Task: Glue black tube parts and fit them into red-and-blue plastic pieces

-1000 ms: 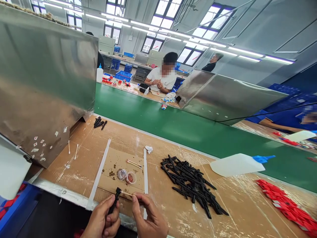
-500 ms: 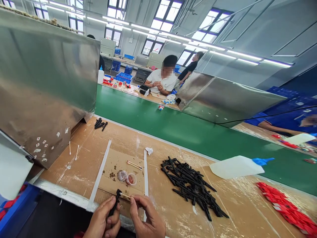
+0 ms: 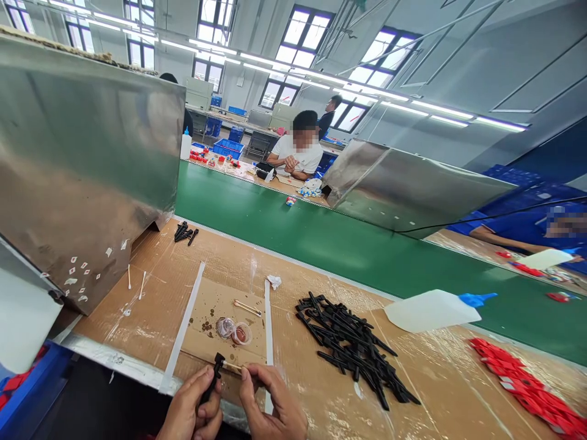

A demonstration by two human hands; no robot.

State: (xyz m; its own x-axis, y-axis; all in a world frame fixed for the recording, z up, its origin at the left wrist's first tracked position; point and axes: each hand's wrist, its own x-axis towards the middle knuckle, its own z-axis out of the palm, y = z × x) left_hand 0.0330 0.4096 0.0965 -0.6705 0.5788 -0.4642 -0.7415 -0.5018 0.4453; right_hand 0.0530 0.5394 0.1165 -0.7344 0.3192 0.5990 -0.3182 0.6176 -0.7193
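Note:
At the bottom edge my left hand [image 3: 190,410] is closed round a slim black plastic part [image 3: 213,373], held upright. My right hand [image 3: 270,406] pinches a thin wooden swab stick [image 3: 232,366] whose tip touches the top of that part. Just beyond the hands sit two small round cups [image 3: 234,330] with brownish stuff, on a cardboard square. A heap of the same black parts [image 3: 351,342] lies to the right on the cardboard-covered bench.
A white squeeze bottle with a blue nozzle [image 3: 433,308] lies by the green conveyor belt [image 3: 348,244]. Red parts [image 3: 532,391] pile up at far right. A steel hood [image 3: 82,171] stands left. Other people work across the belt.
Both hands hold the same grip on the part and the stick. The view has tilted slightly, and a person in the background has walked left.

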